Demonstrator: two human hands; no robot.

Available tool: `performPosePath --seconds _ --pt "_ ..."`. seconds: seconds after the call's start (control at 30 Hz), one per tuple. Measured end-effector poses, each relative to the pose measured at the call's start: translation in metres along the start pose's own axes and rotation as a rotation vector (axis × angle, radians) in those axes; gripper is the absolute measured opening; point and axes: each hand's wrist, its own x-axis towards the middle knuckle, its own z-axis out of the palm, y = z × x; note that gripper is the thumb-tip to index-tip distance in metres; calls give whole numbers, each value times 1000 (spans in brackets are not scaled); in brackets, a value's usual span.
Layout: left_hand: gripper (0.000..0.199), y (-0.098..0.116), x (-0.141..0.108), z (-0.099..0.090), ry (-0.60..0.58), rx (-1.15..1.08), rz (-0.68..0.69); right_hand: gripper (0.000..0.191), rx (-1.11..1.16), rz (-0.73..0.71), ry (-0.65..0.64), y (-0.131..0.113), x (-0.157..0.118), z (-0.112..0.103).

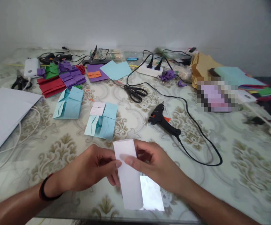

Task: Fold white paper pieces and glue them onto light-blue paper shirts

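A long strip of folded white paper [129,184] stands tilted between my hands, above the near part of the table. My left hand [91,170] pinches its left edge, thumb on the front and fingers curled behind. On the right edge, my right hand [154,162] grips it the same way, its thumb lying flat on the front. Just beyond the hands lies a folded light-blue paper piece [108,125] with a white flap. Another folded light-blue paper piece [72,103] lies farther left. A black hot glue gun [165,120] rests to the right.
Black-handled scissors [135,93] lie mid-table. A white power strip [149,70] feeds a black cable looping across the right. Purple folded paper [73,77] and red folded paper [51,86] sit back left. White sheets [6,112] lie at left; a pixelated phone-like object [216,97] at right.
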Motion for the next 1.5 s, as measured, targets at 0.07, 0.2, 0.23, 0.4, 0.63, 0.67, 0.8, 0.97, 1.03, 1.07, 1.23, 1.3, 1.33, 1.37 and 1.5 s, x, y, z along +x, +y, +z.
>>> performPosePath --seconds 0.07,0.2,0.23,0.4,0.63,0.67,0.8,0.97,1.03,1.07,1.23,1.3,1.33,1.37,1.5 --pt "37 1 0 0 7 -13 8 40 49 31 -14 -1 0 -2" --pt "40 4 0 -2 8 21 11 45 85 90 -21 -1 1 -4" --pt "38 4 0 -2 25 43 24 46 83 97 -27 -1 1 -4" --pt "17 2 0 -5 237 59 162 46 70 98 -41 1 2 -4" --pt "23 -1 -3 -4 337 68 228 48 54 91 -42 -2 2 -4" --pt "23 -1 -3 -3 336 63 228 48 59 90 -43 -3 2 -4" --pt "23 1 -3 -3 334 45 238 45 70 83 -50 -2 1 -4" --pt "21 1 -2 -2 342 23 243 45 44 92 -49 0 0 -5" --pt "22 1 -2 -2 345 26 240 45 40 95 -50 -1 -1 -5" --pt "22 1 -2 -2 345 28 238 44 39 93 -50 -1 -1 -5" --pt "22 1 -2 -2 344 21 229 43 31 81 -44 -1 -1 -5" --pt "21 1 -2 -2 344 14 223 44 36 88 -43 -1 -1 -4" --pt "20 0 -2 -2 343 12 223 44 40 94 -42 -2 -1 -4" --pt "20 0 -1 -2 341 12 225 45 43 97 -41 -2 -1 -4" --pt "20 0 -1 -2 335 27 228 45 35 95 -36 -3 0 -4"
